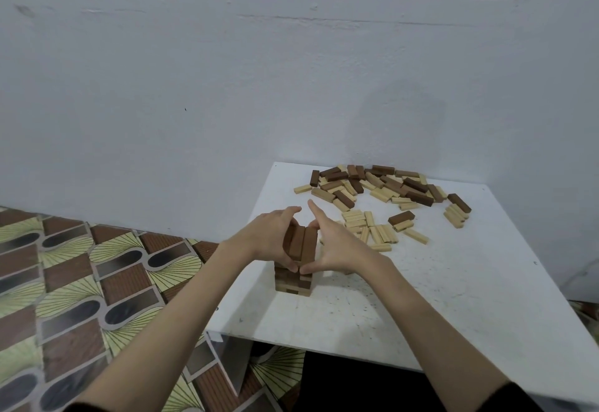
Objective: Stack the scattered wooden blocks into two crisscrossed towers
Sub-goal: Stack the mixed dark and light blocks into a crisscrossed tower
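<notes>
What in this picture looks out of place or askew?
Nothing stands out. The tall crisscrossed wooden block tower looks straight between left hand and right hand; loose light and dark wooden blocks simply await stacking.

Tower (293, 282) upper layers hidden behind both hands, table (486, 330) right corner cut off at frame's right edge, far pile (382, 184) blocks overlapping, uncountable

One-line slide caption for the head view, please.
Both hands, left hand and right hand, square the top dark layer on one tower; loose blocks wait behind.

Dim, cool overhead light; soft shadows on worktop (421, 298); wide-angle bending at edges; slight softness throughout.
</notes>
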